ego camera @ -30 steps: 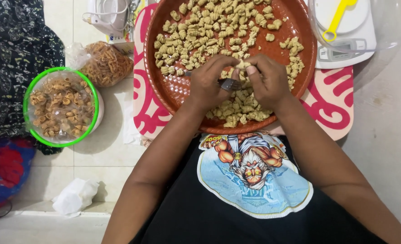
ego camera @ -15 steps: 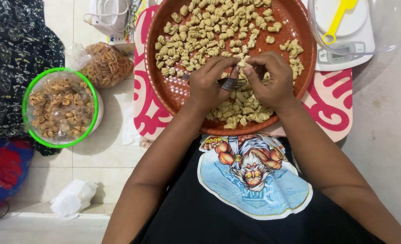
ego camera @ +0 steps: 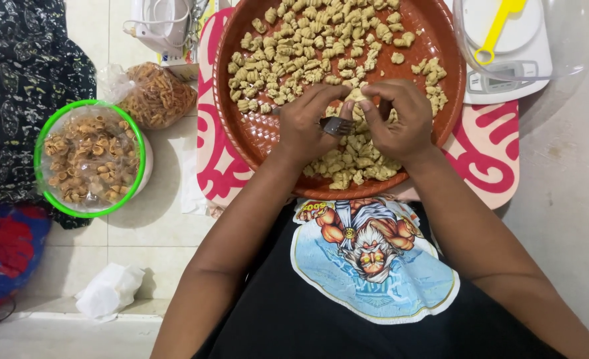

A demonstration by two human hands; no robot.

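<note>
The left hand (ego camera: pixel 305 126) grips a metal fork (ego camera: pixel 337 125), tines pointing toward three o'clock. The right hand (ego camera: pixel 397 123) pinches a small dough piece (ego camera: pixel 356 95) against those tines. Both hover over a round brown tray (ego camera: pixel 254 136) filled with shaped dough pieces (ego camera: pixel 307 46). At nine o'clock stands a green-rimmed bowl (ego camera: pixel 90 158); at two o'clock, a white scale (ego camera: pixel 507 63).

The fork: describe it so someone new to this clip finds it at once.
Start at the big round red tray covered with pale dough pieces. At its near edge the left hand and right hand meet; the fork lies between them, held in the left. It is the only metal thing there.
</note>
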